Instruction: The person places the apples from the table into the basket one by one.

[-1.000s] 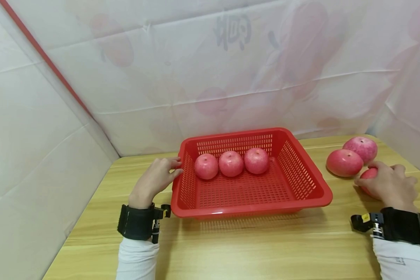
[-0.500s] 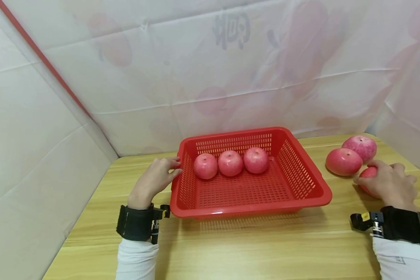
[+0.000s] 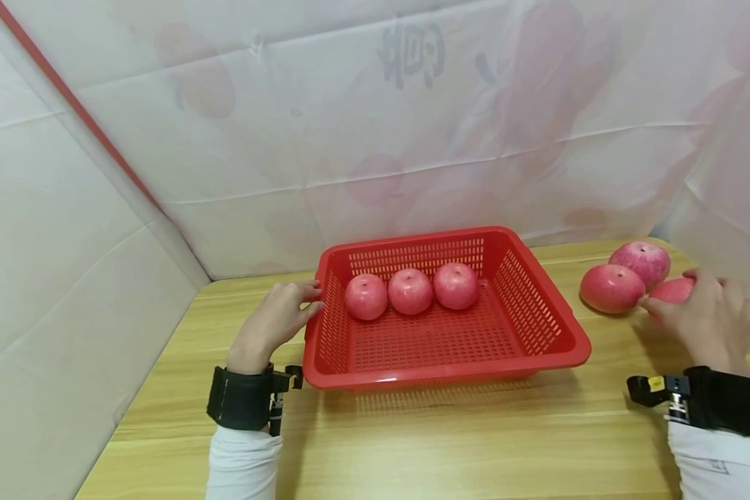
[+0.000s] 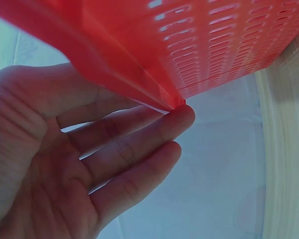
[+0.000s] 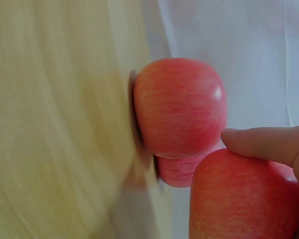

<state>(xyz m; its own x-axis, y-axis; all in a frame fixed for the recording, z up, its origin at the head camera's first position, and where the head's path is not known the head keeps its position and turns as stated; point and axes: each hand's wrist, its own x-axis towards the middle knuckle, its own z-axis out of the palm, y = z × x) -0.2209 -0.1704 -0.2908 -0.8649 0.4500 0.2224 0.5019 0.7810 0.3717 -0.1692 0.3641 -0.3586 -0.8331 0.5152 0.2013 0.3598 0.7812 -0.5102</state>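
At the right of the head view, the right hand [image 3: 712, 319] clasps a pink apple [image 3: 671, 290] between thumb and fingers; the fruit shows at the hand's upper left, raised off the table [image 3: 475, 444]. Just left of it, two loose apples [image 3: 612, 289] rest together. Left of centre, the left hand [image 3: 275, 316], fingers relaxed and slightly apart, touches the left rim of the red basket [image 3: 444, 376], which holds three apples [image 3: 410, 292] in a row.

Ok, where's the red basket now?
In the head view, the red basket is near the middle, the left hand at its left rim, two loose apples off to its right.
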